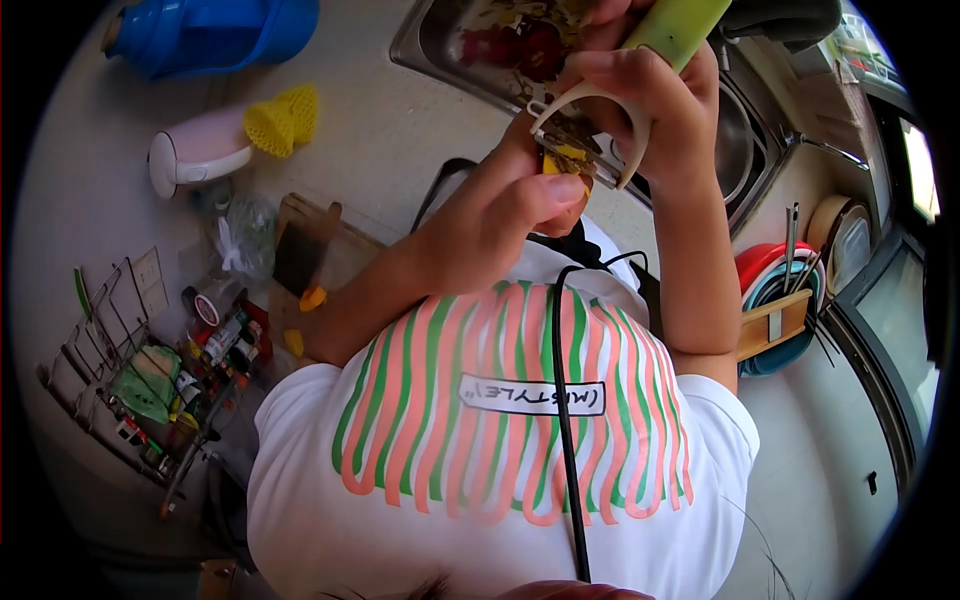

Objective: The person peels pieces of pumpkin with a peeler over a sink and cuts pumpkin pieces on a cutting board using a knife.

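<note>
Head view: grasping a peeler point(682, 30) by its green handle with the right hand point(672, 105); gripping a yellow piece point(562, 160), patched with brown, in the left hand point(495, 215). Holding that piece right at the peeler's head, out before the striped shirt point(520, 410), near the sink point(432, 40) with dark red things point(538, 52) inside.
</note>
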`<action>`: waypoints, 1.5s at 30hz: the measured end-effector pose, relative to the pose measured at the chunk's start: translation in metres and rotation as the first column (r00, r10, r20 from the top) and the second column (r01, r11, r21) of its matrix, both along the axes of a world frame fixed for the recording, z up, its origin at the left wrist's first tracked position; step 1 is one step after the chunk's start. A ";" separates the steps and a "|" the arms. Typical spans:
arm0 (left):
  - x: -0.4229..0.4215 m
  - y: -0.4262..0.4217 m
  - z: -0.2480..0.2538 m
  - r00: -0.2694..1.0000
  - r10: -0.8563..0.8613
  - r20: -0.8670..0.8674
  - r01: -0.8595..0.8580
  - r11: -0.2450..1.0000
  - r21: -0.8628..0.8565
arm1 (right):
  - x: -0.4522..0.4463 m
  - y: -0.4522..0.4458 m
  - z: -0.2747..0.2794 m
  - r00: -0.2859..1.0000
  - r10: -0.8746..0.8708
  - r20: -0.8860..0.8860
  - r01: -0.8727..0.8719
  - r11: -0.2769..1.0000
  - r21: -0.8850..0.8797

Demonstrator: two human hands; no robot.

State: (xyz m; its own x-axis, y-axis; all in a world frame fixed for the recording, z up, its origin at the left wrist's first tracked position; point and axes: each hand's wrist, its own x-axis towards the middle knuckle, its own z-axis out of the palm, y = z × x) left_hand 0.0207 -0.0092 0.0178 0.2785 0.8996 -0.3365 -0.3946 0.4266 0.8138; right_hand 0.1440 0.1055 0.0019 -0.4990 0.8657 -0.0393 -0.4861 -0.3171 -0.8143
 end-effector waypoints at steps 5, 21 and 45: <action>-0.005 0.003 -0.023 0.996 0.060 0.070 -0.062 0.998 0.020 | -0.012 0.011 -0.022 1.000 0.019 0.021 -0.017 0.995 -0.097; -0.024 -0.008 -0.014 0.989 0.117 0.090 -0.109 0.990 -0.088 | 0.005 0.044 -0.159 0.938 -0.283 0.200 0.332 0.898 -0.288; -0.013 -0.001 -0.026 0.858 0.088 -0.506 0.055 0.964 0.261 | -0.010 0.010 -0.029 0.982 0.186 0.019 -0.177 0.961 -0.214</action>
